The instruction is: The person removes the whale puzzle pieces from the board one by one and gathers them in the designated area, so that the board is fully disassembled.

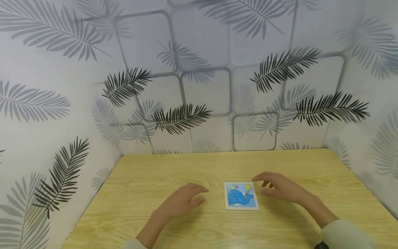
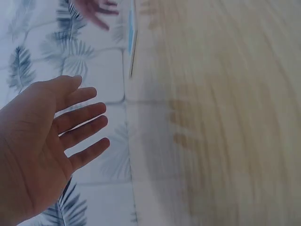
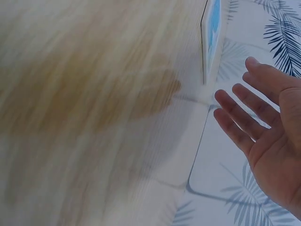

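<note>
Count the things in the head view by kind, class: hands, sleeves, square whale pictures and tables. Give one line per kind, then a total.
Hands: 2 (left hand, right hand)
Sleeves: 2 (left sleeve, right sleeve)
Square whale pictures: 1 (whale picture)
Tables: 1 (wood-grain table)
Total: 6

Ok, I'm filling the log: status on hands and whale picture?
Left hand, right hand: empty, above table. Whale picture flat between them, untouched. Nothing visible in the way.
</note>
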A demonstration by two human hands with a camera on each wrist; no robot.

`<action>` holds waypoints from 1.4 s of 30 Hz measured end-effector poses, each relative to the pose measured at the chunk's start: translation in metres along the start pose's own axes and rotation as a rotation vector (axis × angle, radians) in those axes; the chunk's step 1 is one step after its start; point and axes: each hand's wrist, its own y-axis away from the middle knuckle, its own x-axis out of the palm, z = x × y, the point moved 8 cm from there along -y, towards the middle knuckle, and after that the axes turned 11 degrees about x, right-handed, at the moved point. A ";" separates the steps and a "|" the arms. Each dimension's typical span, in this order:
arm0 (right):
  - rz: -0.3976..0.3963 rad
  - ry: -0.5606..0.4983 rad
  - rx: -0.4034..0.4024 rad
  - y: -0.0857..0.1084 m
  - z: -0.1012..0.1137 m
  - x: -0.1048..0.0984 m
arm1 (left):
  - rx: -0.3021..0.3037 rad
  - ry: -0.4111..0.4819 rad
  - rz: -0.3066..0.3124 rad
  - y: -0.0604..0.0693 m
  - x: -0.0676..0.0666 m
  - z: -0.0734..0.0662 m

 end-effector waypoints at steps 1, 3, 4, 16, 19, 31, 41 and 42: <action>0.012 -0.022 0.001 -0.005 0.002 0.003 | 0.017 -0.014 0.022 -0.005 0.006 -0.004; 0.029 -0.062 -0.003 -0.015 0.006 0.009 | 0.056 -0.045 0.058 -0.014 0.018 -0.012; 0.033 -0.074 -0.010 -0.020 0.008 0.013 | 0.078 -0.061 0.073 -0.018 0.023 -0.017; 0.072 -0.114 0.031 -0.071 0.023 0.046 | 0.194 -0.193 0.164 -0.040 0.049 -0.042; 0.082 -0.048 0.020 -0.077 0.021 0.054 | 0.177 -0.196 0.197 -0.041 0.053 -0.044; 0.141 0.172 -0.122 -0.088 0.028 0.061 | 0.098 -0.181 0.292 -0.039 0.054 -0.048; 0.239 0.158 -0.158 -0.094 0.031 0.060 | 0.073 -0.122 0.354 -0.041 0.053 -0.043; 0.253 0.148 -0.150 -0.095 0.032 0.061 | 0.064 -0.119 0.355 -0.041 0.053 -0.042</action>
